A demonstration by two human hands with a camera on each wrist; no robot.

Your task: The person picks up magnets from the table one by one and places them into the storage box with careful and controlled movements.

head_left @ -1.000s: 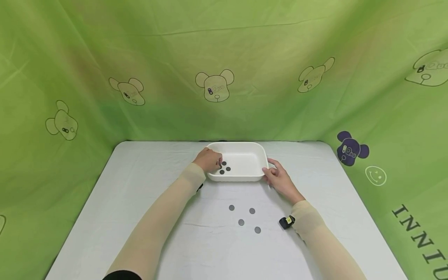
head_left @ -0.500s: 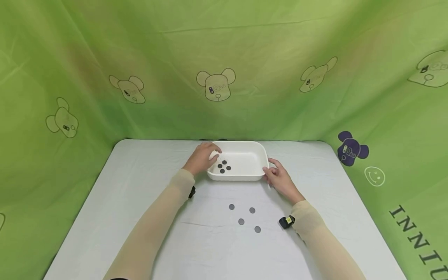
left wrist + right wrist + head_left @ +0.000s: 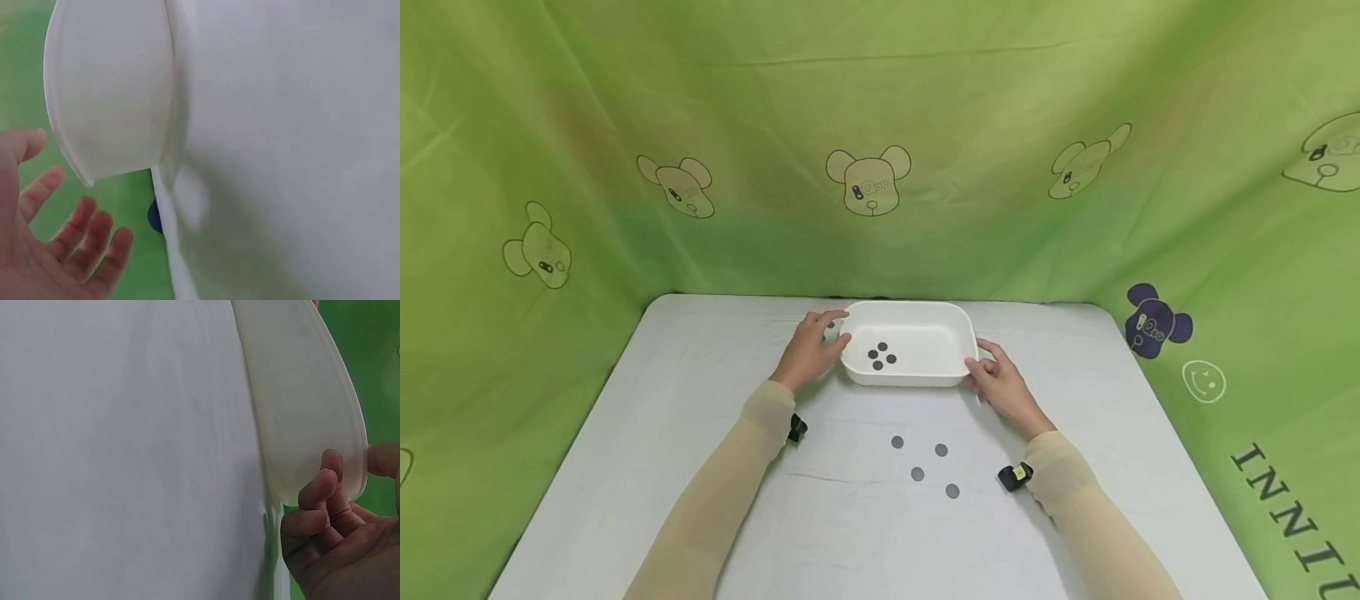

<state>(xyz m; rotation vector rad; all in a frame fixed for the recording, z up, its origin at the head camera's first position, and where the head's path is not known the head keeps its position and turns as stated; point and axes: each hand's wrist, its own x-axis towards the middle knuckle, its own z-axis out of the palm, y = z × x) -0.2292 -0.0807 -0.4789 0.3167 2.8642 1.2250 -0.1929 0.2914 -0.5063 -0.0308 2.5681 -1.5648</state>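
Note:
A white rectangular tray with rounded corners stands near the table's far edge. Inside it, toward the left end, lie several small dark discs. My left hand is beside the tray's left end, thumb and fingers spread around the corner; in the left wrist view the fingers are apart from the wall. A dark spot shows between that thumb and fingers. At the right end, my right hand grips the tray, thumb over the rim and fingers curled against the outer wall.
Several grey discs lie spread on the white-covered table in front of the tray. A green cloth printed with bear heads hangs behind the table and along both sides.
My left hand has let go of a dark disc inside the tray and moved out leftward to its left end, fingers opening. The right hand keeps its grip; the tray has hardly moved.

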